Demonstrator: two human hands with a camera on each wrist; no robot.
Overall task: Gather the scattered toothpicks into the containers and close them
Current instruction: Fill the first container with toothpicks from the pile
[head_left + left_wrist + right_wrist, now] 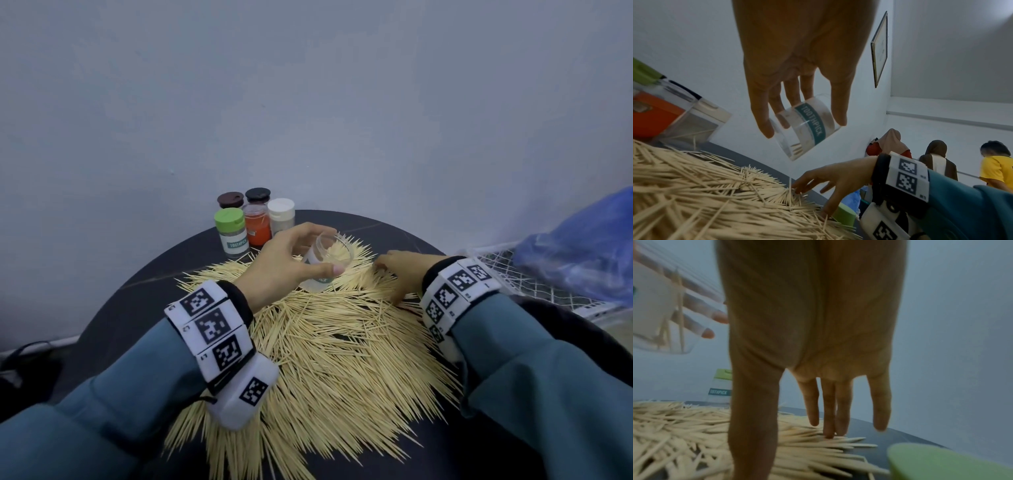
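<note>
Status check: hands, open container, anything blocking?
Left hand grips clear container, lid off, few toothpicks inside. Right hand open, fingertips on toothpick pile. Nothing blocking.

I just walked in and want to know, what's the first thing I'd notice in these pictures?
The giant heap of toothpicks spread over the dark round table grabs you first. Above its far edge, the left hand holds a clear open jar labelled TOOTHPICK, tilted, with just a few sticks inside, while the right hand touches the heap with straight fingers. Behind stand closed jars, one with a green lid.
</note>
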